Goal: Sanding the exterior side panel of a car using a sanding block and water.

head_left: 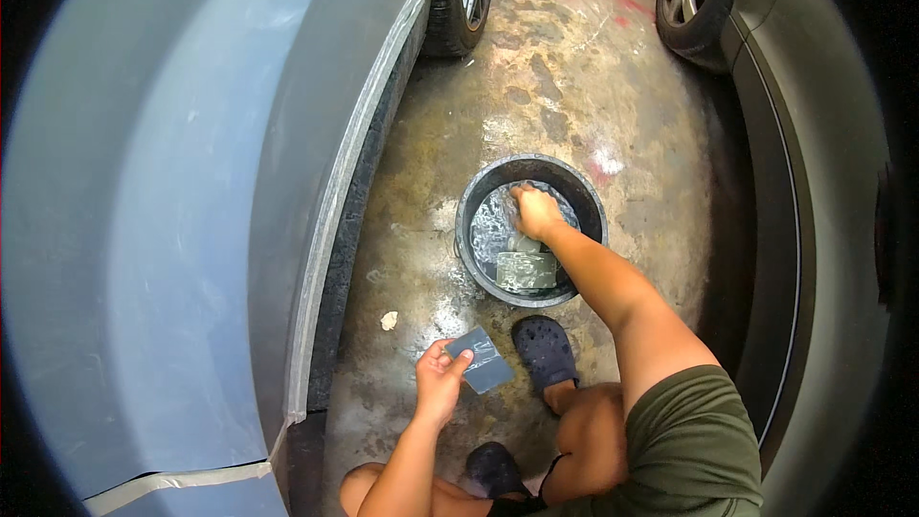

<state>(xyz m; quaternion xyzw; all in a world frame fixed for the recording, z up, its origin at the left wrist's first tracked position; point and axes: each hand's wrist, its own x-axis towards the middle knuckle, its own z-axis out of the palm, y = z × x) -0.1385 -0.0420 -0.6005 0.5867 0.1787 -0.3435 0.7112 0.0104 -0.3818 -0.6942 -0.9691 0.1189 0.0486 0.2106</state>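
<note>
Wet concrete floor (pixel 574 86) between cars.

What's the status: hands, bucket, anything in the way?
Left hand pinches a grey rectangular sheet. Right hand is down in the black bucket of soapy water; whether it grips anything is unclear. A block lies in the bucket. Nothing between hands and bucket.

The head camera looks steeply down, close above the floor (pixel 574 67) between two cars.

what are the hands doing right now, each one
Left hand: closed on a grey rectangular sheet.
Right hand: in the water of the black bucket; whether it grips anything cannot be told.
</note>
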